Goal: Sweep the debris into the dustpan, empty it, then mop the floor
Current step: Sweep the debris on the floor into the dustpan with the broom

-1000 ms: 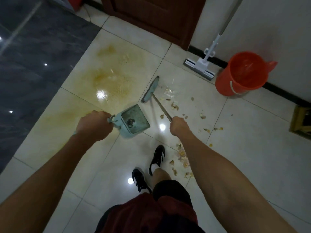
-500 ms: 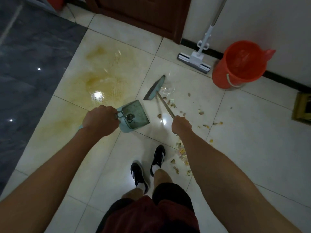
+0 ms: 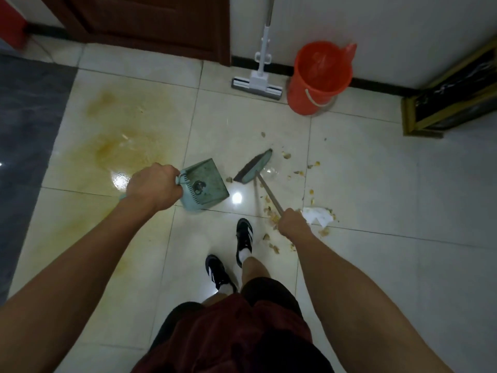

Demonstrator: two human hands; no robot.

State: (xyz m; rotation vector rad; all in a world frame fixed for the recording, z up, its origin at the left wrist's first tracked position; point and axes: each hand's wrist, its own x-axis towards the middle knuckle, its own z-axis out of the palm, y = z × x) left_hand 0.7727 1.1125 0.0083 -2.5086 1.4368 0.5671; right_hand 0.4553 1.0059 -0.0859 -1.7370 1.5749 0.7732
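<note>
My left hand [image 3: 152, 187] grips the handle of a pale teal dustpan [image 3: 205, 184], which sits low over the tiles with a dark clump inside. My right hand [image 3: 293, 224] grips the thin shaft of a teal broom [image 3: 254, 169], whose head lies just right of the pan's mouth. Crumbly debris [image 3: 271, 211] is scattered on the floor from the broom head down past my right hand, beside a white paper scrap [image 3: 318, 215]. A white squeeze mop [image 3: 258, 84] leans against the far wall next to an orange bucket [image 3: 318, 76].
A large yellow-brown stain [image 3: 118, 146] covers the tiles left of the dustpan. A dark door [image 3: 150, 22] stands at the back, a wooden-framed black object [image 3: 454, 103] at the right wall, and dark grey flooring [image 3: 24, 117] on the left. My feet [image 3: 243, 239] are below the dustpan.
The view has swung right and up. The broom head has moved right and away from the dustpan, and a white paper scrap now shows beside my right hand.
</note>
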